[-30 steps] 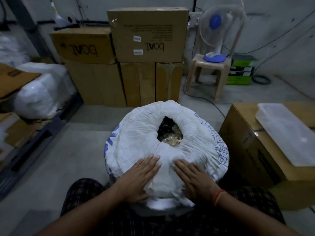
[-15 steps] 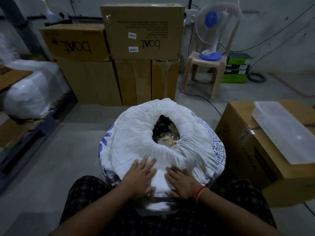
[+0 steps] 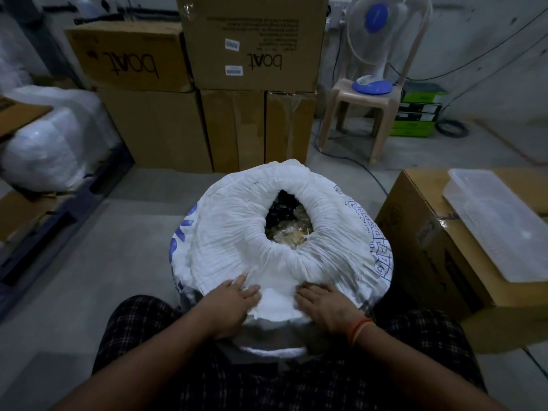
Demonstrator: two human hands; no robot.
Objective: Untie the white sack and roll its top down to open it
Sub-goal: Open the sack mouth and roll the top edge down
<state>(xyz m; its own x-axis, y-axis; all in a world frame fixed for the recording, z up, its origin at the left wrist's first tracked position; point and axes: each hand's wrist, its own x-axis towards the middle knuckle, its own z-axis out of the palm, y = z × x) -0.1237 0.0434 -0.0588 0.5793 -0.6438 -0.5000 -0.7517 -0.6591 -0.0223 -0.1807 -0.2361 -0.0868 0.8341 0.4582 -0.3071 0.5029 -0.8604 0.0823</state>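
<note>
The white sack [image 3: 231, 238] with blue print stands on the floor between my knees. Its top is rolled into a thick ring around a dark opening [image 3: 286, 219] where small clear packets show. My left hand [image 3: 229, 304] lies flat on the near left of the roll, fingers spread and pressing the fabric. My right hand [image 3: 324, 305], with an orange thread at the wrist, presses the near right of the roll the same way. A fold of white fabric bulges between both hands. No tie or string is visible.
Stacked cardboard boxes [image 3: 252, 48] stand behind the sack. A box [image 3: 421, 241] with a clear plastic tub [image 3: 501, 223] sits close on the right. A plastic chair [image 3: 361, 114] holds a fan. White bags [image 3: 53, 137] rest on a rack at the left.
Both hands have slid toward me down the near side of the roll, pushing the fabric lower. The opening has widened a little.
</note>
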